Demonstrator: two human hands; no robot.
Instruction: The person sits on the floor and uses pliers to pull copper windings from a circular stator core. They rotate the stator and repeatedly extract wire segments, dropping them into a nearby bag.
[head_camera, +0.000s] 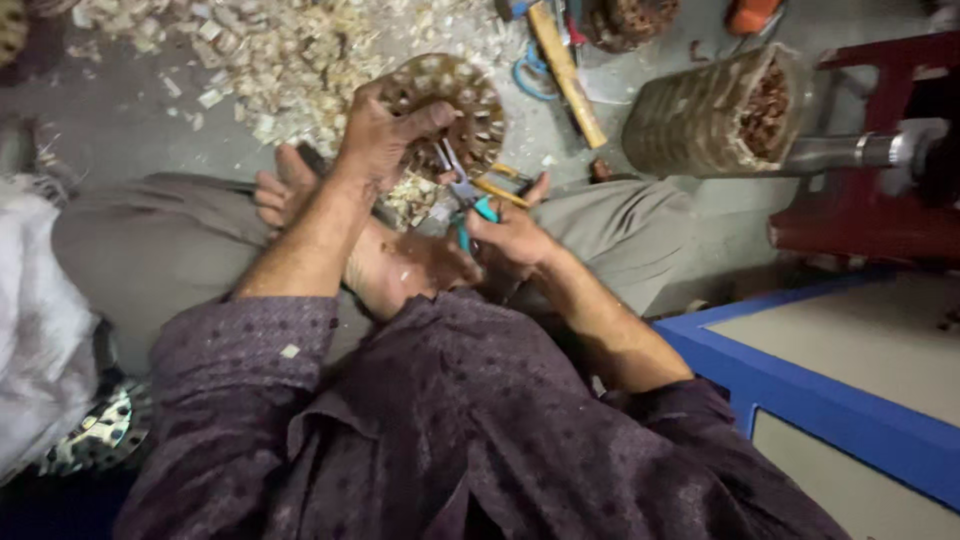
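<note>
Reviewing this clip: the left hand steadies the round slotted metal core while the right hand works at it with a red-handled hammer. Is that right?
Not quite. The head view shows the right hand holding pliers with teal and yellow handles, not a red-handled hammer. The left hand does steady the round slotted metal core.

The grey concrete floor (120, 125) carries everything here. A wide heap of pale scrap chips (280, 50) lies scattered across its upper part, with a wooden-handled tool (567, 72) and blue-handled scissors (530, 75) just beside the heap, and a large cylindrical stack of metal rings (715, 110) lying on its side nearby.
</note>
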